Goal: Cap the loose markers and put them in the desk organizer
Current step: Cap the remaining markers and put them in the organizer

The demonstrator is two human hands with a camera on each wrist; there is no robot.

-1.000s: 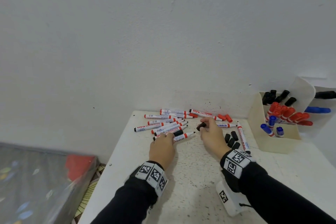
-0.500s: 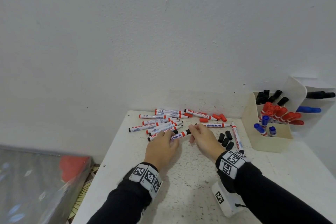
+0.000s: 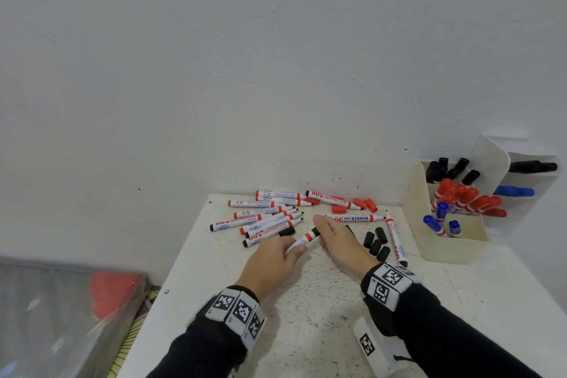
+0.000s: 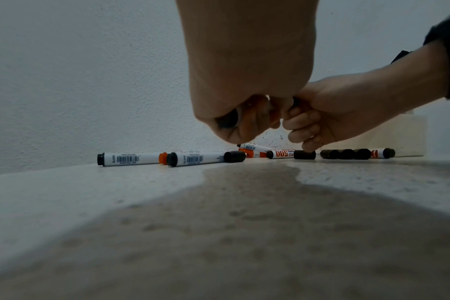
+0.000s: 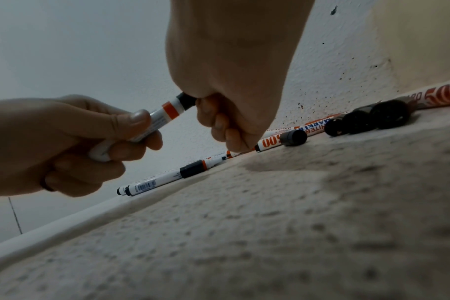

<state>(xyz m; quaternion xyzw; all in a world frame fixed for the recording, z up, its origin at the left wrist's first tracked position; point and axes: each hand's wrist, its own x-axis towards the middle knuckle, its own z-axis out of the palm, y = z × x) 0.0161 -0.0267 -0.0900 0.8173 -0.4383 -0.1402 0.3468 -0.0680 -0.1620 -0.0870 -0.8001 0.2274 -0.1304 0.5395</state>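
Observation:
My left hand grips a white whiteboard marker by its body, a little above the table. My right hand pinches a black cap at that marker's tip end; how far the cap is seated is hidden by the fingers. Several uncapped markers lie in a pile behind the hands. Loose black caps lie right of my right hand, and red caps near the wall. The cream desk organizer at the right holds capped black, red and blue markers.
A lone marker lies between the black caps and the organizer. The white wall closes the table's far side. A plastic-covered grey surface with a red patch sits low to the left, past the table edge.
One second ago my right hand held the black cap apart while my left lay on the pile. Both hands have since met on one marker, with the cap at its tip.

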